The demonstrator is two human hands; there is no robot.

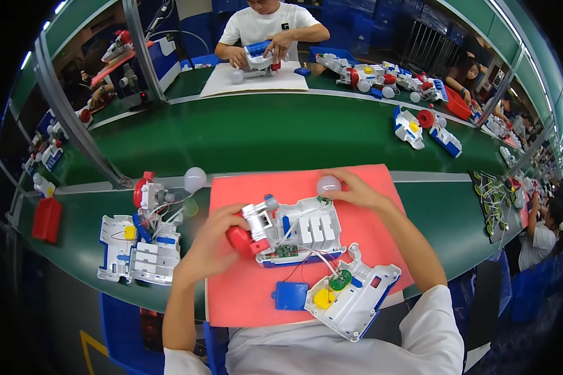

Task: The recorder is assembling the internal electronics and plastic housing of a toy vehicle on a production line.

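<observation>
My left hand (207,245) is closed around a red rounded part (239,239) at the left end of a white-and-grey mechanism (256,222). My right hand (358,190) grips a translucent white ball (328,184) between thumb and fingers, at the far right corner of an open white half-shell (313,226). Inside that shell are white ribs and a small green circuit board (286,251). Thin wires run from it to a second white half-shell (364,290), which carries a round green board (341,280) and a yellow piece (324,299). Beside it lies a blue cover (291,295).
A red mat (231,300) lies under the work. Left of it is another opened white-and-blue unit (155,253), and a red bin (47,219). Beyond runs a green belt (244,134) carrying shell parts (410,128). A co-worker (269,31) handles a similar unit opposite.
</observation>
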